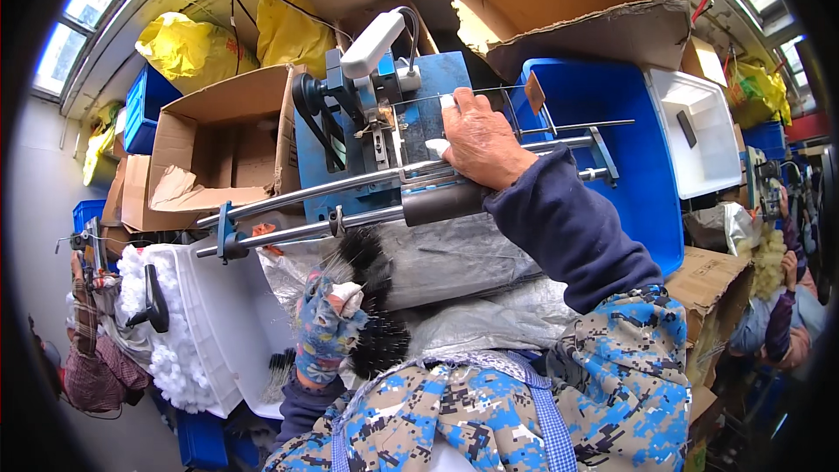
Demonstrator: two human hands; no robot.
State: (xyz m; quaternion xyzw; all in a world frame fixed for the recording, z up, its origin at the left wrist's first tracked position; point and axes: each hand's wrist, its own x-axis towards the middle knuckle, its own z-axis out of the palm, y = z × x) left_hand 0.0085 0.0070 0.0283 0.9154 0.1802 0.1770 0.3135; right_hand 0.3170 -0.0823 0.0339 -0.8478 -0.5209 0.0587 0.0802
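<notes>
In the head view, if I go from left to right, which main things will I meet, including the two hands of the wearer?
Fluffy white pieces → left hand → black bristles → right hand → large blue tub → white tray.

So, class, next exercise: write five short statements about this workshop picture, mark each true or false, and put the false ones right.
1. The right hand is over the blue machine. True.
2. The left hand is there too. False: it is lower down, beside black bristles.
3. An open cardboard box stands left of the blue machine. True.
4. White fluff fills that box. False: it lies beside a white bin wall.
5. The right sleeve is dark blue. True.
</notes>
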